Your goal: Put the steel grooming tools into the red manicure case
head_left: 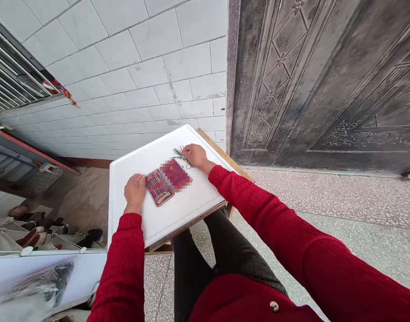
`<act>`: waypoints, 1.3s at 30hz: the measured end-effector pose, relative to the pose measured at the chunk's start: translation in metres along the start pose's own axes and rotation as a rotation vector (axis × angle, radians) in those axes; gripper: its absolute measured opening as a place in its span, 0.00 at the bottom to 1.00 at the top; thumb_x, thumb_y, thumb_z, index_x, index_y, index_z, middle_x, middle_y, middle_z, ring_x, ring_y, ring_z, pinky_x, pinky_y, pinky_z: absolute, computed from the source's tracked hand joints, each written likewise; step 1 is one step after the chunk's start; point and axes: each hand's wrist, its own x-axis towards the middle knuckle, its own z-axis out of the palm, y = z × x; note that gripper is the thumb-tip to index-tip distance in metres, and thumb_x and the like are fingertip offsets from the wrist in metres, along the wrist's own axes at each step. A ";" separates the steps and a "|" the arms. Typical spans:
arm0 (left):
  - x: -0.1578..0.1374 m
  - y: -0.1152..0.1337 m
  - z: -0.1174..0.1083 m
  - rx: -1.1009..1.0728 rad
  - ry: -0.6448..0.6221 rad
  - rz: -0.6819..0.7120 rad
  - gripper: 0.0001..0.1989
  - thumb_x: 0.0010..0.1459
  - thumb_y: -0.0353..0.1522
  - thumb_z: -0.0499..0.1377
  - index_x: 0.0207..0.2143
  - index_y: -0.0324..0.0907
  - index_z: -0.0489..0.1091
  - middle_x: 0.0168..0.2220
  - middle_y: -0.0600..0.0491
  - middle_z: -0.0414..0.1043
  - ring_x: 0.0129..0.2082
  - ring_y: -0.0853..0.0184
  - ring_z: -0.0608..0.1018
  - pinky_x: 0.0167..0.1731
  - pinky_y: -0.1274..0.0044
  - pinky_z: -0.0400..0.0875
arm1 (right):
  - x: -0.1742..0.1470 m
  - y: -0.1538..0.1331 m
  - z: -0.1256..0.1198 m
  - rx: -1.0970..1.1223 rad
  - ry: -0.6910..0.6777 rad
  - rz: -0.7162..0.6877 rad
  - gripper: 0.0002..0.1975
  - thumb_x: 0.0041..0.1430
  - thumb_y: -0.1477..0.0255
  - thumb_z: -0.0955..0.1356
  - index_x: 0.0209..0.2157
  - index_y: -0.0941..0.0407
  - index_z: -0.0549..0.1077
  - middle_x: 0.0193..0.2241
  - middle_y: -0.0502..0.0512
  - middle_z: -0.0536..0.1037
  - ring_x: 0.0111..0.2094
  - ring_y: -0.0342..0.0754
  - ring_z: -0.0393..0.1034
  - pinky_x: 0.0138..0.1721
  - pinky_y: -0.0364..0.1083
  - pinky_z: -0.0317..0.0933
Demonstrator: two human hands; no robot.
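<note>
An open manicure set case (154,187) lies on a white tabletop (188,210). Slim metal tools and a nail clipper fill its red-lined left half. The other half, purple and red, is blurred into blocks. My left hand (135,190) has its fingers curled in at the case's left edge; whether they grip it is hidden. To the right of the case, my right hand (195,155) pinches down among a small bunch of metal manicure tools (178,153). Looped scissor handles (189,166) show just below its fingers. Which tool is between the fingertips cannot be made out.
The table stands near a white tiled wall (151,85). A dark embossed metal door (312,89) is on the right, above speckled flooring (292,192). Shoes on a rack (37,237) are at lower left, and a barred window (17,71) is at upper left.
</note>
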 end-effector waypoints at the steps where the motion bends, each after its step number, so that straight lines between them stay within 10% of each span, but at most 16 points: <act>1: 0.000 0.000 0.001 -0.006 -0.004 0.009 0.17 0.66 0.40 0.52 0.40 0.46 0.80 0.52 0.48 0.81 0.54 0.55 0.79 0.57 0.63 0.73 | 0.001 0.002 0.002 0.002 0.009 0.010 0.11 0.65 0.76 0.67 0.39 0.56 0.83 0.43 0.55 0.85 0.42 0.50 0.75 0.35 0.45 0.60; 16: -0.001 0.003 0.013 0.038 -0.073 0.086 0.14 0.68 0.37 0.52 0.44 0.44 0.76 0.53 0.47 0.78 0.57 0.55 0.75 0.63 0.62 0.67 | 0.021 0.049 0.027 0.179 0.108 -0.061 0.11 0.68 0.69 0.66 0.38 0.60 0.78 0.35 0.52 0.78 0.40 0.47 0.74 0.53 0.53 0.69; 39: 0.003 0.023 0.008 0.180 -0.092 0.087 0.13 0.67 0.28 0.56 0.46 0.32 0.80 0.50 0.47 0.81 0.53 0.61 0.79 0.60 0.68 0.70 | 0.017 0.028 0.011 0.070 0.029 0.036 0.08 0.64 0.83 0.67 0.36 0.56 0.76 0.36 0.45 0.80 0.37 0.38 0.67 0.42 0.43 0.63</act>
